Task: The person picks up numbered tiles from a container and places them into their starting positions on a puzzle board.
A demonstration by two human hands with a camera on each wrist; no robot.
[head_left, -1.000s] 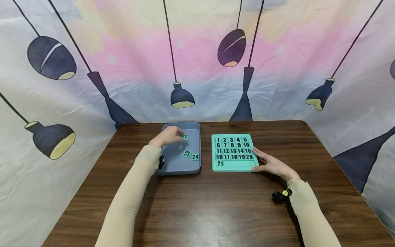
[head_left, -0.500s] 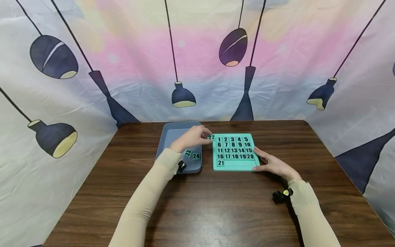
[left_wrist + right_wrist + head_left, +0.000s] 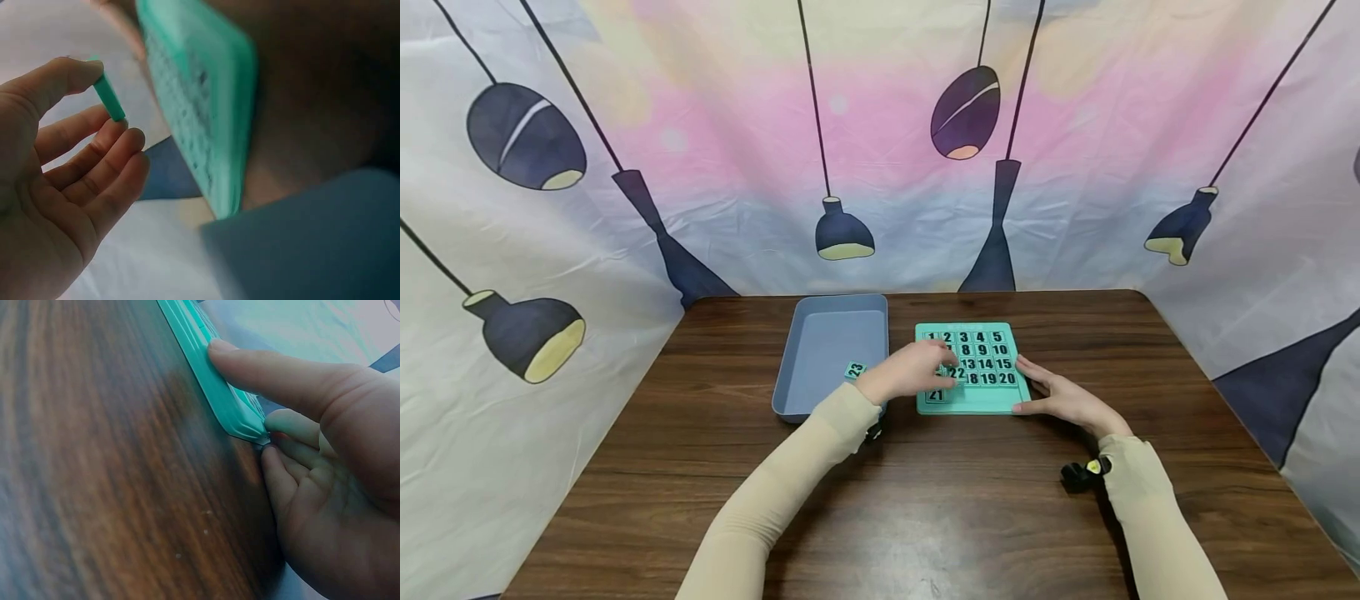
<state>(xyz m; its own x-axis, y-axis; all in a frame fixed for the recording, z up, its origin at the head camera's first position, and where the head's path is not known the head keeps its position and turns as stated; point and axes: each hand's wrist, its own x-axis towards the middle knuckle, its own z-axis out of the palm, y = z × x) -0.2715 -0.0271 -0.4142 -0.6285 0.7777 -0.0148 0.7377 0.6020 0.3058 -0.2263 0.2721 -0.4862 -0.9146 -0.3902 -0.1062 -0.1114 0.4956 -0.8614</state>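
Observation:
My left hand (image 3: 913, 369) pinches a small green number tile (image 3: 957, 373) marked 22 between thumb and index finger, above the left part of a mint-green number board (image 3: 981, 403). In the left wrist view the tile (image 3: 109, 98) shows edge-on, its other fingers loosely bent below. Rows of numbered tiles fill the board, with 21 at the left of the lowest row; the left hand covers some of them. My right hand (image 3: 1070, 406) holds the board's right side, thumb at the near corner. The right wrist view shows that thumb on the board's rim (image 3: 215, 394) and fingers bent beside the corner.
A blue-grey tray (image 3: 838, 329) stands left of the board, with a tile marked 23 (image 3: 855, 369) in it. My left wrist and sleeve cross over the tray's near right corner. Both rest on a dark wooden table (image 3: 940, 492) with a patterned cloth (image 3: 722, 125) behind.
My left hand has picked the 22 tile out of the tray and carried it right, over the board. The right hand stays at the board's right edge.

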